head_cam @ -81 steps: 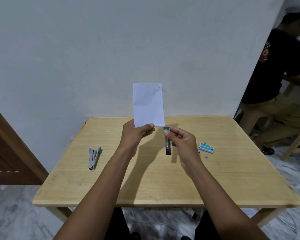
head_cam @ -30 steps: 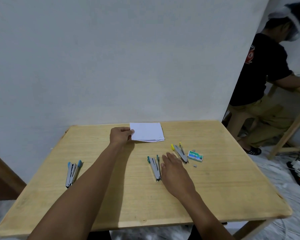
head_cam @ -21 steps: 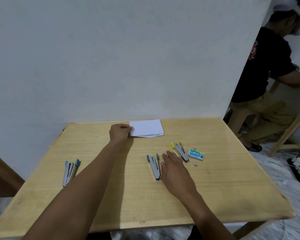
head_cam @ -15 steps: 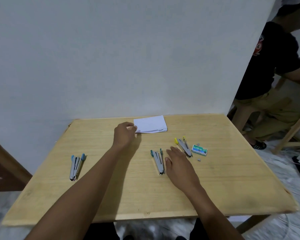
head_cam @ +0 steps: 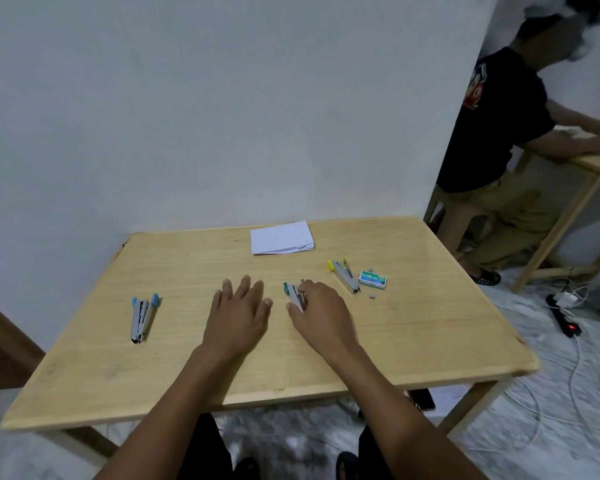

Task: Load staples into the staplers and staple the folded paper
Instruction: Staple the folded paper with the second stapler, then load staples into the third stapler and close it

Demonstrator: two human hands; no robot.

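- Your right hand (head_cam: 321, 313) has thumb + fingers curled round the near end of the green stapler (head_cam: 293, 294). The stapler lies on the table (head_cam: 413, 341), not lifted yet, w/ approx. half of it hidden by your fingers.
- Your left hand (head_cam: 238, 313) is flat, fingers spread, holding nothing, just left of that stapler. Can't tell if it touches the wood.
- Risk 1: it's a small, smooth metal body pinched at one end only, so it could twist or slip on the lift. Steady it w/ the free hand before opening.
- Risk 2: can't tell if it's loaded. The staple box (head_cam: 372, 279) sits to the right, past the yellow stapler (head_cam: 343, 277). Reaching across could knock that one, or the loose bit of staples (head_cam: 372, 296) by the box.
- Risk 3: staple strips prob. snap easily, and one pushed in crooked = jam.
- Risk 4: the folded paper (head_cam: 281, 238) lies at the far edge near the wall, its layers fanning a little at the right corner. Staple w/o squaring it and the layers go in offset.
- Look: slim shiny steel, green plastic tips at the far end, arms slightly apart. The blue stapler (head_cam: 142, 318) far left looks the same type.
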